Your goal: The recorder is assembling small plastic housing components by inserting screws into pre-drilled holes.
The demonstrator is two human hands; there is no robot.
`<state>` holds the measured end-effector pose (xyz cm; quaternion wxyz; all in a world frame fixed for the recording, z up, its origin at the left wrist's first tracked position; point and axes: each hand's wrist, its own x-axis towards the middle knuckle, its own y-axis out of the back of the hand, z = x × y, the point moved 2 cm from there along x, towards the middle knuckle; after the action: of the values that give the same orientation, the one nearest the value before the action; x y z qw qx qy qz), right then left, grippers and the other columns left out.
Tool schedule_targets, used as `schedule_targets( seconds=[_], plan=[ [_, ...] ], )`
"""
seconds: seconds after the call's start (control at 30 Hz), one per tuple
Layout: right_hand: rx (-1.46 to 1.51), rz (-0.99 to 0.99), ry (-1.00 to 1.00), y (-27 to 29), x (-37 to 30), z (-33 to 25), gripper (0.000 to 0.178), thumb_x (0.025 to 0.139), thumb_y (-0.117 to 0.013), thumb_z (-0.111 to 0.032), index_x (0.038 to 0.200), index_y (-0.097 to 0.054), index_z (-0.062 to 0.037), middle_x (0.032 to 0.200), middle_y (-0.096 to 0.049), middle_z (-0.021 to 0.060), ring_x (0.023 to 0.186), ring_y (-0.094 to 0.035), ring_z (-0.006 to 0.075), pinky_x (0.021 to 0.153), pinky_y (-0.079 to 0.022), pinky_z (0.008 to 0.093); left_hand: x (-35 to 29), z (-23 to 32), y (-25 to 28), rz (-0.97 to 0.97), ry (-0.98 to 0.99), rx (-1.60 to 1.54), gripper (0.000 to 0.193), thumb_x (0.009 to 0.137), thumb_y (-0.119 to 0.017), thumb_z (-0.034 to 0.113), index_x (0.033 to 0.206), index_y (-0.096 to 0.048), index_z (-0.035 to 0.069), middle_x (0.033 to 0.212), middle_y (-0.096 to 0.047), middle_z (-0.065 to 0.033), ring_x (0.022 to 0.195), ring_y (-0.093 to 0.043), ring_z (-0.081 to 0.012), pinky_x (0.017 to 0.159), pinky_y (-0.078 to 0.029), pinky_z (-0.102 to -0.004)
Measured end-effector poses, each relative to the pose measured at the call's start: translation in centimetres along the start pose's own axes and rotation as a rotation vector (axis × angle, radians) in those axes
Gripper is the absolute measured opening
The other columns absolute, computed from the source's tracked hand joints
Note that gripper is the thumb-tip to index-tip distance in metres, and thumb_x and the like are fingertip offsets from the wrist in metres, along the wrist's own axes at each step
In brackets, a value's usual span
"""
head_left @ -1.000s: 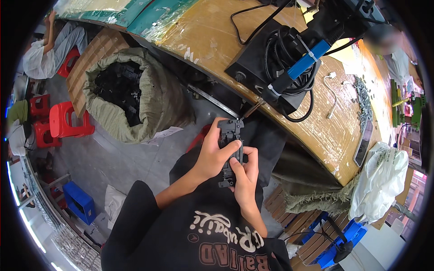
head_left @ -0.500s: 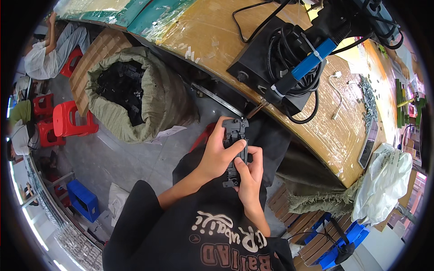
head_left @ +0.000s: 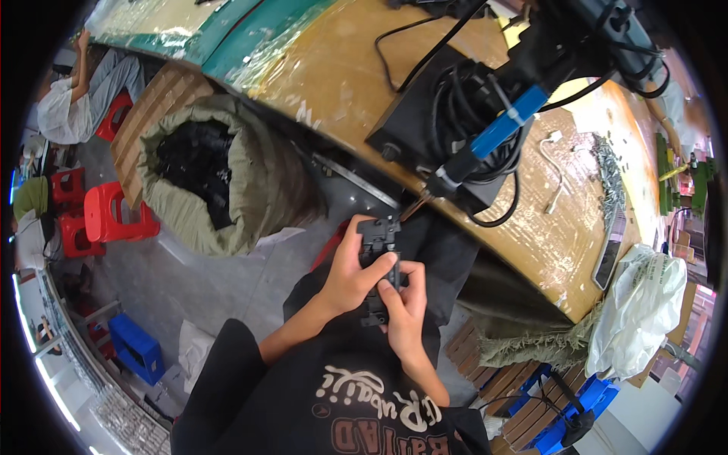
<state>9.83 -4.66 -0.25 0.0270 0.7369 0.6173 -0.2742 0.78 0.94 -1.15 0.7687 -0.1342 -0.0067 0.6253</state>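
Note:
A long black moulded plastic part point(head_left: 377, 235) is held upright in front of my chest, gripped from both sides. My left hand point(head_left: 353, 274) wraps its left side, thumb lying across the front. From the lower right, my right hand point(head_left: 406, 307) closes on its lower half, thumb pressed against it near the left thumb. Just beyond the part's upper end points the thin metal tip of a blue-and-black handled tool point(head_left: 497, 135), which resembles a soldering iron and is fixed at the table edge. Whether tip and part touch, I cannot tell.
A worn wooden table point(head_left: 334, 61) carries a black box point(head_left: 409, 114) with coiled cables. Left stands an open green sack point(head_left: 265, 167) of black parts. Red stools point(head_left: 114, 216) and a seated person are farther left. A white plastic bag point(head_left: 641, 311) hangs at the table's right corner.
The view has shifted slightly, so the table and sack appear a little left and lower. Both hands and the plastic part sit slightly lower, with the same grip.

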Motion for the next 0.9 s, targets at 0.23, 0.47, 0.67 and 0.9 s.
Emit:
schedule_targets(
  seconds=[0.23,0.47,0.67,0.9],
  plan=[
    [0.001,-0.025,-0.083,0.4,0.6,-1.0,0.020,0.084,-0.048,-0.008,0.099,-0.035,-0.0057,0.062,-0.050,0.0023,0.041,-0.040,0.0027,0.034,-0.026,0.0164,0.6,0.0,0.0,0.029,0.088,-0.057,0.032,0.074,-0.054,0.001,0.102,-0.039,0.002,0.083,-0.046,-0.0027,0.073,-0.044,-0.0064,0.064,-0.038,-0.0204],
    [-0.002,-0.030,-0.094,0.3,0.5,-1.3,0.021,0.085,-0.048,-0.007,0.100,-0.034,-0.0043,0.066,-0.051,0.0025,0.047,-0.043,0.0023,0.039,-0.029,0.0163,0.7,0.7,-0.1,0.008,0.080,-0.025,0.031,0.075,-0.054,0.001,0.102,-0.039,0.002,0.083,-0.045,-0.0024,0.073,-0.043,-0.0062,0.063,-0.038,-0.0203],
    [-0.021,-0.002,-0.048,0.4,0.3,-1.1,0.021,0.083,-0.048,-0.007,0.099,-0.035,-0.0046,0.062,-0.050,0.0020,0.041,-0.039,0.0022,0.034,-0.026,0.0164,0.5,0.7,-0.3,0.010,0.086,-0.043,0.031,0.075,-0.055,0.002,0.102,-0.039,0.002,0.083,-0.045,-0.0023,0.073,-0.043,-0.0061,0.063,-0.038,-0.0206],
    [-0.019,-0.022,-0.077,0.5,0.1,-1.2,0.021,0.084,-0.048,-0.006,0.100,-0.034,-0.0036,0.067,-0.051,0.0030,0.048,-0.043,0.0026,0.040,-0.029,0.0165,0.5,0.4,-0.3,0.005,0.086,-0.079,0.031,0.074,-0.055,0.002,0.101,-0.040,0.002,0.084,-0.046,-0.0024,0.075,-0.044,-0.0062,0.065,-0.039,-0.0205]
  ],
)
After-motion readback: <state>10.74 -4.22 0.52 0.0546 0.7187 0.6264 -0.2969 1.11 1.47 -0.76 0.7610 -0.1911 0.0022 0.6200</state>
